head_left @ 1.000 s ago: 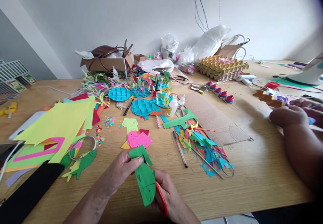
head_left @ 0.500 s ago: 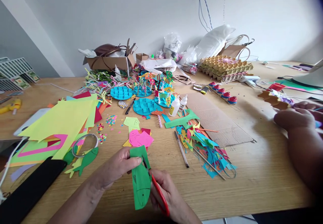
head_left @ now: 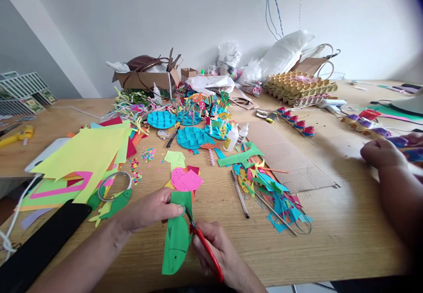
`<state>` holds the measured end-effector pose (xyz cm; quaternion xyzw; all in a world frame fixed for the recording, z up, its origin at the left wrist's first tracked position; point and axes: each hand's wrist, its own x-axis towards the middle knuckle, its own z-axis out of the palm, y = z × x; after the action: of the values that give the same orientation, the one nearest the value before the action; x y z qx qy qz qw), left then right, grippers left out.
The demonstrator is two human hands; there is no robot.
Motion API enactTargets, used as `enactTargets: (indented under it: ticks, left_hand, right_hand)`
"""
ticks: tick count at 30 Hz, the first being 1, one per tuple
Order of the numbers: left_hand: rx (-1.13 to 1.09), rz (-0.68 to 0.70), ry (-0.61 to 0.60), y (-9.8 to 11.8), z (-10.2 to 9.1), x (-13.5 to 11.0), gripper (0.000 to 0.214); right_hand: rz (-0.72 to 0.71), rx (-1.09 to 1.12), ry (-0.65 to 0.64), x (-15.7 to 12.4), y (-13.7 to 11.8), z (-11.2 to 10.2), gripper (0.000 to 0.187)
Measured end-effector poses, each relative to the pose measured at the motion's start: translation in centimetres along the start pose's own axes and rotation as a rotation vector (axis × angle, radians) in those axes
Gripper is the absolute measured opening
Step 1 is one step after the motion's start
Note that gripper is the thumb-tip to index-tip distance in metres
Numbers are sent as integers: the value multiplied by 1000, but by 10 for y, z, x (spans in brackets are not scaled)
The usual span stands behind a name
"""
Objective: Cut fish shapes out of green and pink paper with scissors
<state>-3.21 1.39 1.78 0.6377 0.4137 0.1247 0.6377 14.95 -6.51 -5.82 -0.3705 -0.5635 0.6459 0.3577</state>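
Between the thumb and fingers of my left hand [head_left: 161, 207] is the upper end of a green paper strip [head_left: 176, 240] with a fish outline and a dot eye drawn on it. My right hand [head_left: 214, 249] grips red-handled scissors [head_left: 206, 249], whose blades meet the strip's right edge near my left thumb. Just beyond the strip lie pink paper pieces [head_left: 187, 179] with drawn outlines and a pale yellow-green piece [head_left: 175, 157]. Green fish cut-outs [head_left: 119, 202] rest left of my left wrist, partly under a roll of tape [head_left: 115, 183].
Yellow sheets [head_left: 86, 147] top a paper pile at left. Right of my hands lie a pen [head_left: 239, 194], paper scraps [head_left: 284, 209] and cardboard [head_left: 287, 161]. Glue bottles [head_left: 231, 139] stand near blue discs [head_left: 194, 138]. Another person's hand [head_left: 380, 152] works at a painted egg-carton strip [head_left: 413, 154].
The green strip has tilted, its lower end swinging left. The scissors have shifted slightly left along its edge. The whole view has turned a little. At right, the other person's hand has moved.
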Motion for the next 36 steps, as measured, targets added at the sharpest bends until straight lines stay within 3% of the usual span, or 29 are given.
enactTargets:
  ticks: [14,19,23,27,30,33,36]
  left_hand:
    - [28,-80,-318,14,-19,11,15]
    - [61,-70,-286,13,-22,12,13]
    - [33,-35,-290,8,-23,6,14]
    - [-27,24,-277,-1,-19,0,19]
    - [-85,46,-246,-7,-11,-1,19]
    - [-128,-3,-236,-11,-4,0,16]
    - [-123,-19,-190,-13,0,3,14]
  right_hand:
    - [-21,-286,-31,1,-20,-8,31]
    - [58,-307,-76,-2,-29,-15,27]
    - [98,-146,-108,-10,-34,-24,38]
    - [55,12,-5,-8,-37,-32,50]
    - [27,-18,120,4,-44,-36,54]
    - [-36,-98,215,19,-55,-39,46]
    - [-88,-149,222,34,-64,-40,35]
